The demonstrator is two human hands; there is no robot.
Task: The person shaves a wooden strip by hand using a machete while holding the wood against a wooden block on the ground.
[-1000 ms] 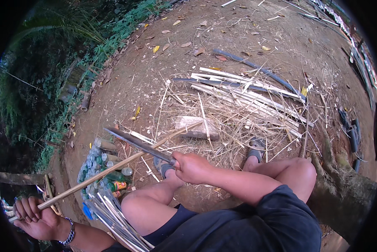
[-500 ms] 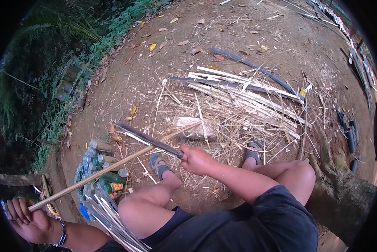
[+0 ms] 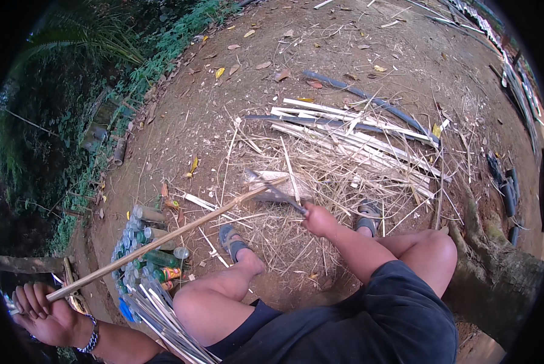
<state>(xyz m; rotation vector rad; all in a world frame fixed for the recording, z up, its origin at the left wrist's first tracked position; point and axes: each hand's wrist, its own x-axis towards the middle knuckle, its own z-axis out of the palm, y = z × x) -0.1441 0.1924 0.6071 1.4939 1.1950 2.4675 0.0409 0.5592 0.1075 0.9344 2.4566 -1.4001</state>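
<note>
My left hand (image 3: 48,316), at the lower left with a chain bracelet on its wrist, is closed round the near end of a long, pale bamboo-like stick (image 3: 162,241). The stick slants up to the right, and its far end lies over a wooden block (image 3: 295,195) on the ground between my feet. In my right hand (image 3: 320,221) is the handle of a machete (image 3: 284,197), its long dark blade pointing up and left. The blade passes over the block close to the stick's far end; whether it touches the stick I cannot tell.
Shavings (image 3: 338,176) litter the ground round the block, with pale split strips (image 3: 369,145) and a dark pipe (image 3: 369,98) beyond. Glass bottles (image 3: 141,242) stand left of my leg, beside a bundle of thin strips (image 3: 168,327). A thick tree root (image 3: 496,273) lies right.
My right hand has moved right and slightly up, carrying the machete from across the stick's middle to its far end over the block. The left hand has barely moved.
</note>
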